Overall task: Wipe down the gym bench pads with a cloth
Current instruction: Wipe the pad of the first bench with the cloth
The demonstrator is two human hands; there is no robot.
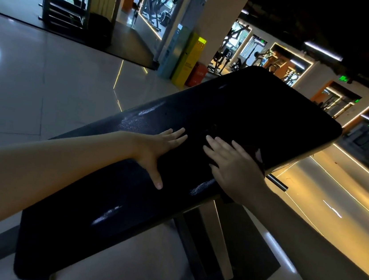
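left hand (pixel 154 150): spread flat on black padded surface (pixel 264 107) | right hand (pixel 233 167): fingers extended, pressed on dark cloth (pixel 259 155), barely discernible | surface: tilted, glossy patches noted

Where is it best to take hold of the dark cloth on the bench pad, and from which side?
Probably the bunched part of the cloth beside the right hand, near the pad's right rim, from above: the rest lies pressed flat.

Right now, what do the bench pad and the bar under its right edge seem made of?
Bench pad: looks like black vinyl or faux leather over padding; pebbled grain and glossy highlights show. Bar: seemingly bare metal, a grey cylinder with a dull sheen.
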